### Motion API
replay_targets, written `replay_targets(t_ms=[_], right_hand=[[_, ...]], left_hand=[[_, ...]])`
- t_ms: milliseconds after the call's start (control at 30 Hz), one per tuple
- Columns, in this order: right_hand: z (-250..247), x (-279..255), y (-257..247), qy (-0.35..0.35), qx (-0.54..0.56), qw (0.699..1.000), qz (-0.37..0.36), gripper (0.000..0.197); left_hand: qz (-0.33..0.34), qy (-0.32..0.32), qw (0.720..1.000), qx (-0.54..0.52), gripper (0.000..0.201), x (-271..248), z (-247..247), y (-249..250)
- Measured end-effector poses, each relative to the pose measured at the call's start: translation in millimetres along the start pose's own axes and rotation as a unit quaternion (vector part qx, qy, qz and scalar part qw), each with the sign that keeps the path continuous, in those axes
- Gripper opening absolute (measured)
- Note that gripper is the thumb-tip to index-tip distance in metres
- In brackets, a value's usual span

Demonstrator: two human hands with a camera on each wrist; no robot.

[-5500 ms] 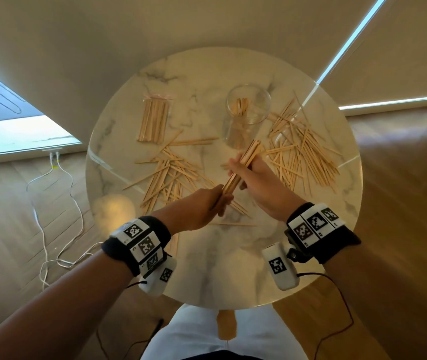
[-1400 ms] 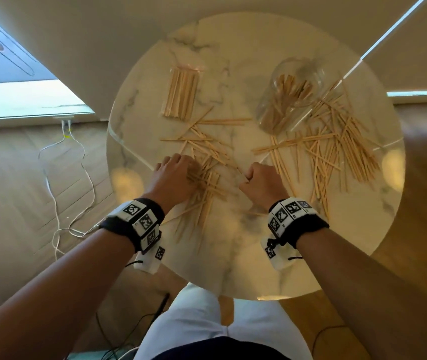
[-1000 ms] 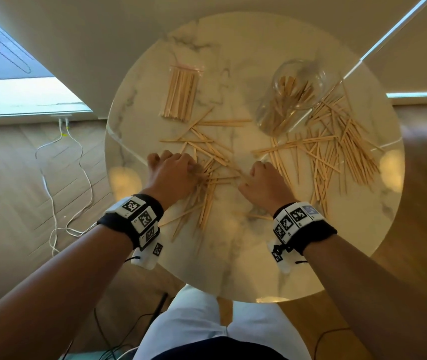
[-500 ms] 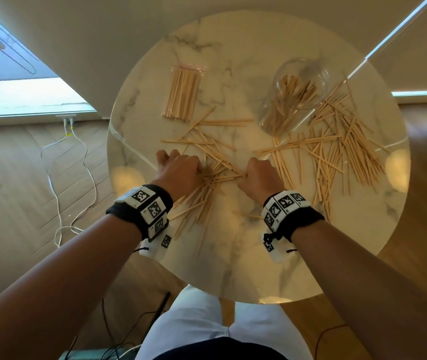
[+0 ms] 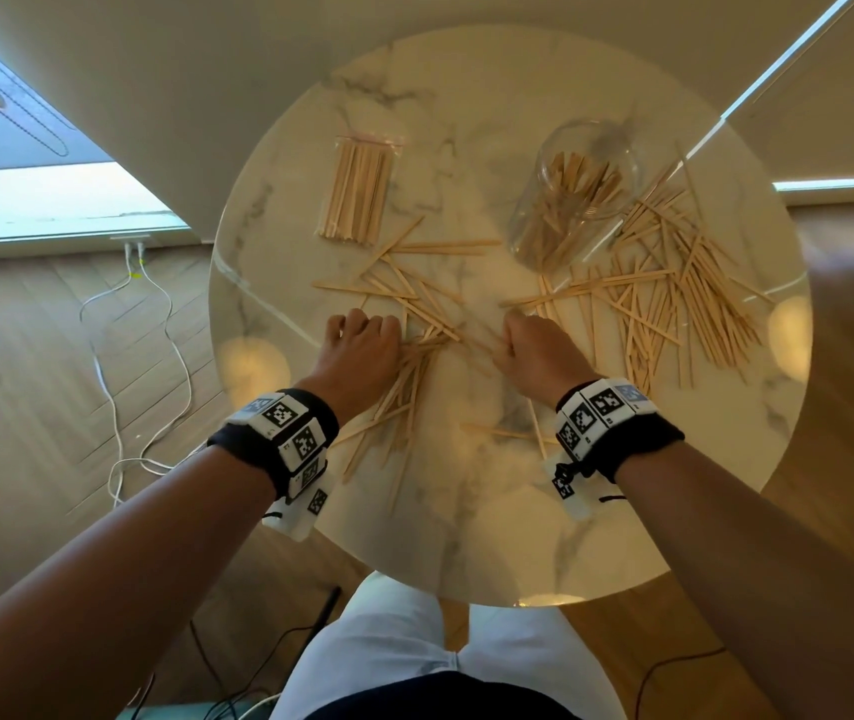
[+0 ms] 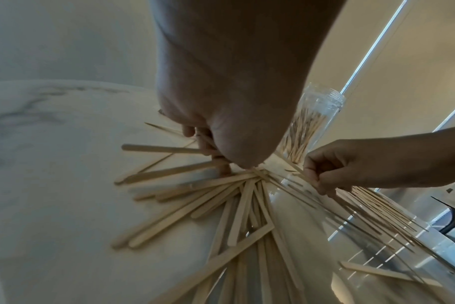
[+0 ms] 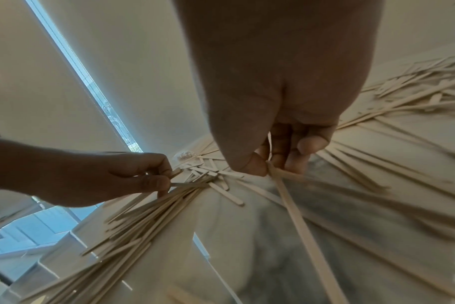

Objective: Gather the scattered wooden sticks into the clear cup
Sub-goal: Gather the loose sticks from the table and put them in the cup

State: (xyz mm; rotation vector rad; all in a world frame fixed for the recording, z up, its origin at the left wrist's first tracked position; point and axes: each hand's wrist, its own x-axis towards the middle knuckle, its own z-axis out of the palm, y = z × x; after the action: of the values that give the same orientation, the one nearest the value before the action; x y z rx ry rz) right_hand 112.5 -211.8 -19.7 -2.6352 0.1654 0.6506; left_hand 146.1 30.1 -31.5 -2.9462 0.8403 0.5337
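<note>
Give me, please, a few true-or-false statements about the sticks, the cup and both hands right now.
1. The clear cup already holds some wooden sticks. True.
2. The right hand is lifted clear above the cup. False: it is down at the marble table, pinching a stick.
3. The left hand has its fingers on the loose sticks in front of the person. True.
4. The wrapped bundle of sticks lies to the right of the cup. False: it lies to its left.

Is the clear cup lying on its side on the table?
No, the clear cup stands upright on the marble table, its open mouth up, with wooden sticks standing inside it.
</note>
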Motion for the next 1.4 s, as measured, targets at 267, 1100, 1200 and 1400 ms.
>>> replay_targets(t_ms=[267,1100,1200,1400], right_hand=[[-14,-8,14,-0.009,0.072,0.997,0.004,0.007],[-20,40,-6,0.049,0.119,0.983,-0.13,0.031],[-14,41,-18,0.011,0.093,0.987,-0.128,0.047],[6,42,-27,0.008,0.095,0.99,-0.105,0.028]], left_hand=[[0.022,0.008,0.992,-0.126,0.025,-2,-11,-2],[-0.012,-0.043,0.998,0.044,0.039,-3,4,24],[-0.016,-0.021,0.999,0.028,0.043,-3,9,15],[0.03,0.003,0.999,0.032,0.065,-11,3,5]])
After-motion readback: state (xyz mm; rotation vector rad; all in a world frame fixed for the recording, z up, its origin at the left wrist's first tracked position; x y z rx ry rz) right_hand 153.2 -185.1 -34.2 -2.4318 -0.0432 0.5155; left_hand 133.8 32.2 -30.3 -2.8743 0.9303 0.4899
